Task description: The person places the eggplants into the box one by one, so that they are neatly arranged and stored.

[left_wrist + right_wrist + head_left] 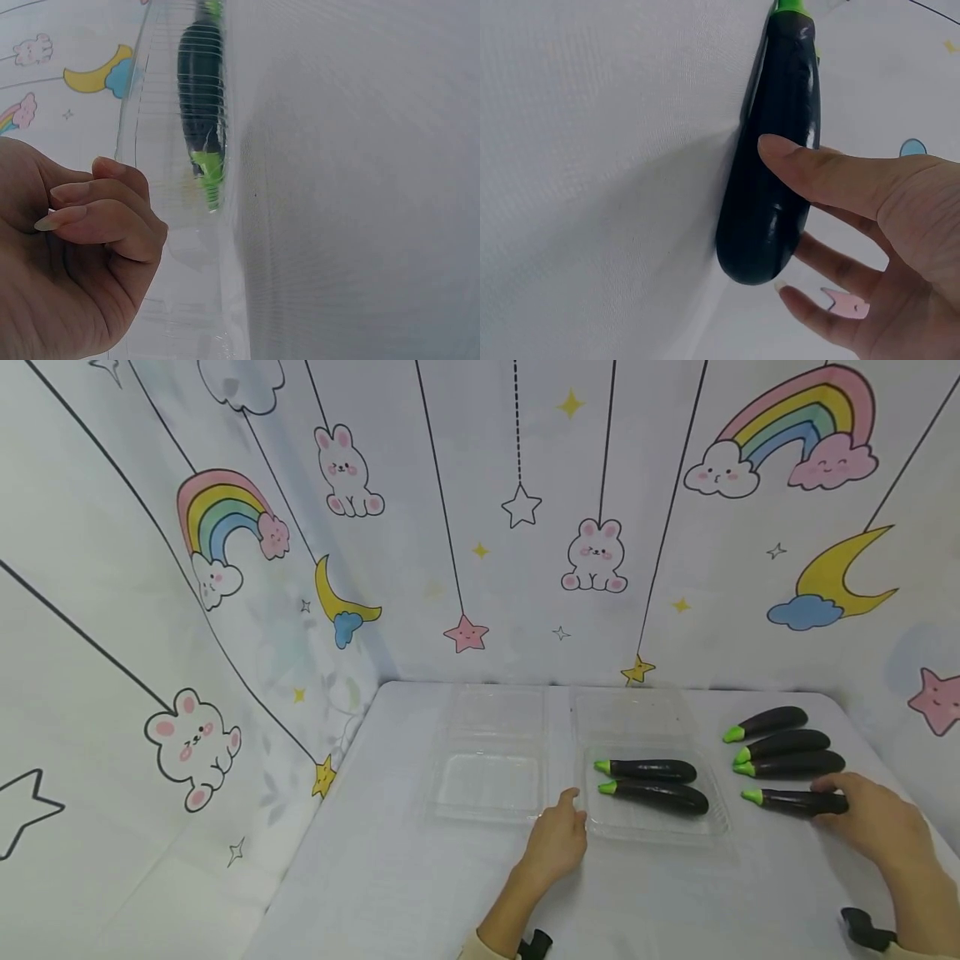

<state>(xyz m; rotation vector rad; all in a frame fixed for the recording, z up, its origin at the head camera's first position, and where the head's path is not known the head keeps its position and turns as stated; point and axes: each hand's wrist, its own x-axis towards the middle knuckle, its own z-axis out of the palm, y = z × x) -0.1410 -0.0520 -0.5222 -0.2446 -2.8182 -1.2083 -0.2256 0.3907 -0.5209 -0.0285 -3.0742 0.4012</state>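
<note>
You can read no words, labels, brands, numbers or signs in any of your three views: head, left wrist or right wrist.

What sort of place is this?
Probably a tabletop staged for a demonstration, though I can't be sure. A cartoon-printed backdrop surrounds a white-covered table, where eggplants and clear plastic containers are laid out.

Glossy black eggplant [793, 802], green stem toward 9 o'clock | pinched by right hand [879, 822] | 3 o'clock from clear tray [647, 834] holding two eggplants [657, 797]
</note>
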